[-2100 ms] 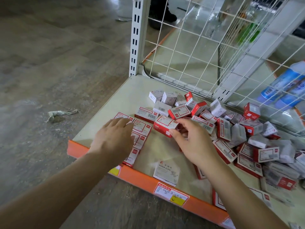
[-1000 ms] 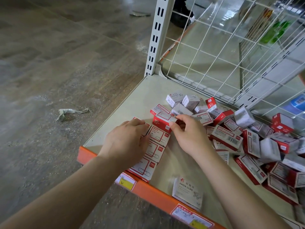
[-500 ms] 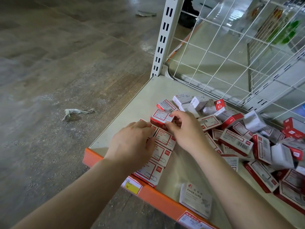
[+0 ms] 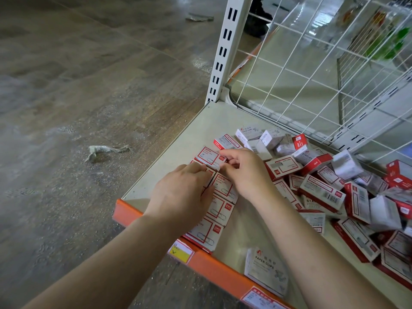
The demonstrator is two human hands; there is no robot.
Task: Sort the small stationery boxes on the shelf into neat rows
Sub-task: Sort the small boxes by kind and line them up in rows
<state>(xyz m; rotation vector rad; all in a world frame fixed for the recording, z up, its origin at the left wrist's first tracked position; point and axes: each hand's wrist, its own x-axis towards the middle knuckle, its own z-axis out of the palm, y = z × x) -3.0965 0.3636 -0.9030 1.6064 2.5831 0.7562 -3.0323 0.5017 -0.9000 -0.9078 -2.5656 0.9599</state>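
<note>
A row of red-and-white small boxes (image 4: 219, 210) runs from the shelf's front edge toward the back on the beige shelf (image 4: 178, 150). My left hand (image 4: 181, 195) lies flat over the left side of that row, fingers pressing on the boxes. My right hand (image 4: 244, 172) pinches a red-and-white box (image 4: 208, 157) at the far end of the row, setting it against the others. A loose heap of similar boxes (image 4: 347, 188) lies to the right, some white, some red, at all angles.
A white paper-clip box (image 4: 266, 269) lies near the orange front lip (image 4: 214, 267) with its price labels. A white slotted upright (image 4: 225, 47) and wire mesh back (image 4: 323, 70) close the shelf's rear. Crumpled paper (image 4: 104, 150) lies on the grey floor to the left.
My right hand carried a red-and-white box from the heap leftward to the far end of the row. My left hand stayed on the row. The camera view shifted left.
</note>
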